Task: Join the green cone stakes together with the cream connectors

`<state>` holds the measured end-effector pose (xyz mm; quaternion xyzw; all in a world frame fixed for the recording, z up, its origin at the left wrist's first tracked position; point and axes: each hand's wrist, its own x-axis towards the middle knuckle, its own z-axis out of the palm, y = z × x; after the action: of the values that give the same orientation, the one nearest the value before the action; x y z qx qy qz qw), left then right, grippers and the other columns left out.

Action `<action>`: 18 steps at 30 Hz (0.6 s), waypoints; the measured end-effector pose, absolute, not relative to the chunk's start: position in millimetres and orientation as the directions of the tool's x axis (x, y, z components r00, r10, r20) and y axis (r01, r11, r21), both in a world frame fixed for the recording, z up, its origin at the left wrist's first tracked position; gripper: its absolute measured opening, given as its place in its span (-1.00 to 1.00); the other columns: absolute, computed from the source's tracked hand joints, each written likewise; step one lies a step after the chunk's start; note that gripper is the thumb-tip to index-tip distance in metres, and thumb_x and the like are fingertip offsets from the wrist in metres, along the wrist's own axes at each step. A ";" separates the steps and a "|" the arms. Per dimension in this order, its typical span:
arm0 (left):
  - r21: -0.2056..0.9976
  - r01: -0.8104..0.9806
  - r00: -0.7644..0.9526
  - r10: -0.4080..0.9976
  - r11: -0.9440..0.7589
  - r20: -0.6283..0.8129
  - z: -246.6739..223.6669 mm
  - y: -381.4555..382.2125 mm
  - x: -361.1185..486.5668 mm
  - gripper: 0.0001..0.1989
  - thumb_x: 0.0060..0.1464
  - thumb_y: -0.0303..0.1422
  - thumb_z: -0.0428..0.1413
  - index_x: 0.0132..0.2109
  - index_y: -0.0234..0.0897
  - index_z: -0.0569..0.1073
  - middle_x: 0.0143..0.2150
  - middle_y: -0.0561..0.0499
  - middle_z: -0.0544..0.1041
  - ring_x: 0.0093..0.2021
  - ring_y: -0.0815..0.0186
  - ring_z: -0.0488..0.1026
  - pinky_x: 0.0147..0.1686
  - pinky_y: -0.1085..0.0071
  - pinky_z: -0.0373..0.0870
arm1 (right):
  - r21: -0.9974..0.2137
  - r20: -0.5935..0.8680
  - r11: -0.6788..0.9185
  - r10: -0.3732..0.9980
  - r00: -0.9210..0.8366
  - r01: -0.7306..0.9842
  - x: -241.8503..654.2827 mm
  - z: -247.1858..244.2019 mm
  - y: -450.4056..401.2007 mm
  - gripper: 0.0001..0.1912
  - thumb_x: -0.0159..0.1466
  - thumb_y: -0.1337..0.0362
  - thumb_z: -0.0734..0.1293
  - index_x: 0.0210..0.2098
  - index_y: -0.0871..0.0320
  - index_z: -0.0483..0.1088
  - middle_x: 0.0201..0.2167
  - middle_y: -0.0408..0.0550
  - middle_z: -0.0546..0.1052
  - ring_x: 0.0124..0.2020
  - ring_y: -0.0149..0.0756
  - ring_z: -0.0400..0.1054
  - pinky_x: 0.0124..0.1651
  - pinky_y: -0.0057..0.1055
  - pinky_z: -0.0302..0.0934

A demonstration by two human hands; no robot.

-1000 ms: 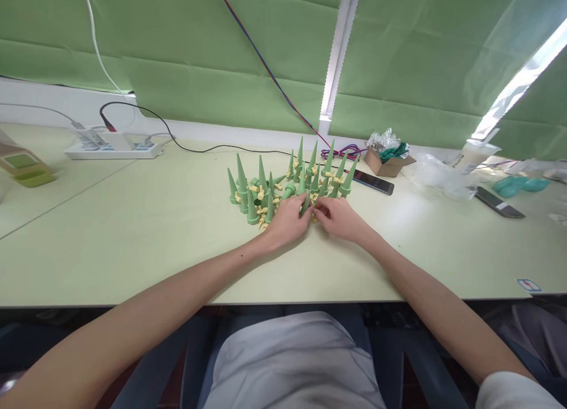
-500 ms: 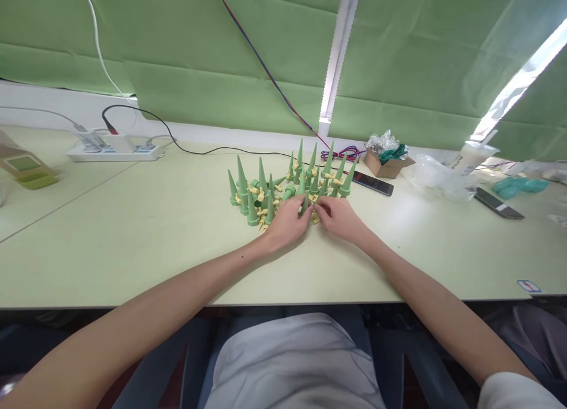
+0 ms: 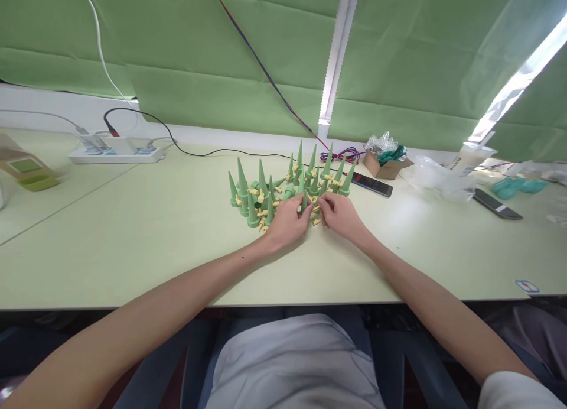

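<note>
My left hand (image 3: 289, 218) is closed around a small green cone-shaped spike (image 3: 304, 202), its tip pointing up between thumb and fingers. Just to the right, my right hand (image 3: 340, 214) is closed in a pinch; whatever lies in its fingertips is too small to make out. A bit of yellow shows in the narrow gap between the hands. On the table under them lies a small yellow valve piece (image 3: 316, 221). Around and behind both hands stand many green spikes (image 3: 241, 184) with yellow valves (image 3: 261, 195) on or among them, some lying tilted.
Behind the spikes on the right lie a phone (image 3: 372, 184) and a small cardboard box (image 3: 386, 168) with plastic and green stuff. Farther right are a plastic bag (image 3: 436, 177), a cup (image 3: 472, 158) and another phone (image 3: 497, 204). A power strip (image 3: 117, 156) sits at back left.
My right hand has shifted slightly to the right, widening the gap to my left hand. The left hand stays in place on the green spike.
</note>
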<state>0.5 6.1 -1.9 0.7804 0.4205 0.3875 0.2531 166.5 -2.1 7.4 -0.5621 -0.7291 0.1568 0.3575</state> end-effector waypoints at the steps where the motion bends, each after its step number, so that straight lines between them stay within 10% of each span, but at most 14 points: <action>1: 0.719 0.458 0.347 0.850 -0.523 0.397 -2.3 5.9 0.8 -0.82 0.29 -0.25 -0.01 -0.26 -0.21 0.39 -0.49 0.03 0.46 -0.39 0.22 0.44 -0.27 0.31 0.36 | -0.632 0.349 0.313 0.932 -0.101 0.709 166.6 7.2 -1.8 -0.67 0.36 0.33 0.14 -0.55 0.08 0.18 -0.65 -0.17 0.38 -0.56 -0.33 0.24 -0.33 -0.39 0.09; 18: 0.721 0.462 0.298 0.856 -0.516 0.422 -2.0 5.8 1.2 -0.81 0.29 -0.27 -0.01 -0.28 -0.23 0.38 -0.49 0.04 0.44 -0.41 0.26 0.42 -0.27 0.33 0.36 | -0.642 0.383 0.280 0.923 -0.018 0.713 167.0 6.3 -1.8 -0.68 0.35 0.32 0.15 -0.55 0.08 0.18 -0.66 -0.19 0.36 -0.55 -0.34 0.22 -0.34 -0.38 0.05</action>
<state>1.2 5.8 -2.0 0.7686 0.4288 0.4091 0.2408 167.0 -1.8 6.3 -0.5843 -0.7003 0.1359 0.3870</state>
